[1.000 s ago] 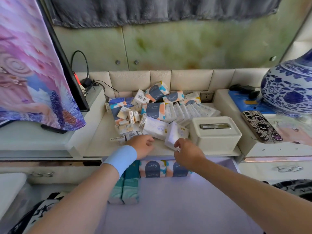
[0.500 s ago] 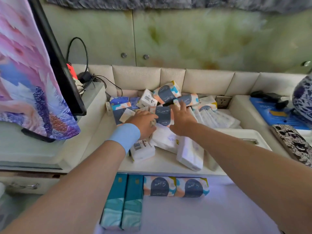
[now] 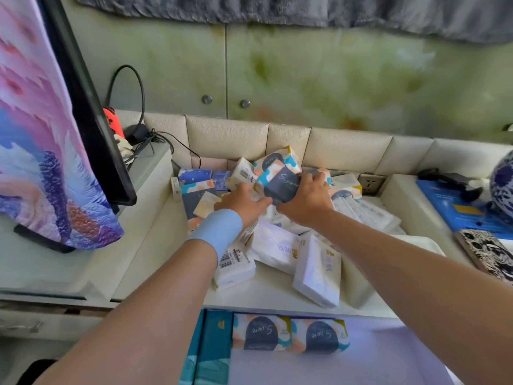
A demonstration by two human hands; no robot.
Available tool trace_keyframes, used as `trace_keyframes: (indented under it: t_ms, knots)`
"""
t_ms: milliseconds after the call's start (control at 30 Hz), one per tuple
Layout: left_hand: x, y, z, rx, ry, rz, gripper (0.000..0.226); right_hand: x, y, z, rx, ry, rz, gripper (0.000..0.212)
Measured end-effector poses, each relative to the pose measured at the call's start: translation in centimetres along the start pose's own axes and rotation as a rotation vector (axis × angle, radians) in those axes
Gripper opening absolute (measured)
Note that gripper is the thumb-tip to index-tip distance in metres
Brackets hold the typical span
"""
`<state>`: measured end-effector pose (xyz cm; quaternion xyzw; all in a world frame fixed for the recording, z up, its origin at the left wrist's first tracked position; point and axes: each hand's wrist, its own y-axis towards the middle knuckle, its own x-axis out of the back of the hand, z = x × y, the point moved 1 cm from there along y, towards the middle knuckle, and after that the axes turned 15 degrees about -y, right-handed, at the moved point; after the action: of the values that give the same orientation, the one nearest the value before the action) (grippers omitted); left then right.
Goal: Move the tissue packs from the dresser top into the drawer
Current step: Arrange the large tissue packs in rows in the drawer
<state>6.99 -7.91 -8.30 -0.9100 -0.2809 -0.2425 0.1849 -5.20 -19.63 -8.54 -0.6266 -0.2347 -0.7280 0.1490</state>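
A heap of tissue packs lies on the cream dresser top [image 3: 155, 254]. My left hand [image 3: 244, 202] and my right hand [image 3: 308, 198] both grip one colourful pack with a dark label [image 3: 280, 183], lifted slightly above the heap. White packs [image 3: 317, 269] lie nearer the front edge, and a small barcoded pack [image 3: 234, 266] sits under my left wrist. More colourful packs [image 3: 280, 159] lean at the back. The open drawer [image 3: 374, 357] below holds two matching colourful packs [image 3: 288, 334] and teal packs [image 3: 211, 351].
A patterned cloth [image 3: 44, 151] drapes a dark screen at left, with cables and a red controller [image 3: 112, 123] behind. At right lie a blue box [image 3: 455, 207], a patterned phone case [image 3: 488, 254] and a blue-white vase [image 3: 502, 182]. A wall socket [image 3: 370, 182] sits behind the heap.
Both hands moved from the front edge to the back of the heap and closed round the dark-labelled pack, raising it a little. The camera has leaned in closer.
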Motion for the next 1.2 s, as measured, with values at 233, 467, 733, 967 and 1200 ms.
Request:
trace_keyframes:
  t_ms: [233,467,733,967,1200]
  knots:
    - [-0.1,-1.3,-1.0,-0.026,-0.481,-0.118,0.059,0.5,-1.0,1.2,0.199,0.326,0.182,0.099]
    - [3.9,0.3,0.4,-0.046,-0.417,-0.364,0.042,0.8,4.5,1.0,0.226,-0.006,0.061,0.074]
    - [4.5,2.2,2.1,-0.160,-0.152,-0.314,0.049,-1.7,10.5,4.1,0.380,-0.716,-0.080,0.085]
    - [2.5,2.4,2.2,-0.310,-0.118,-0.267,0.039,-2.7,10.6,3.9,0.412,-0.924,-0.247,0.056]
    - [3.7,0.5,1.7,-0.404,-0.015,-0.274,0.049,2.1,7.4,1.2,0.302,-0.709,-0.285,0.048]
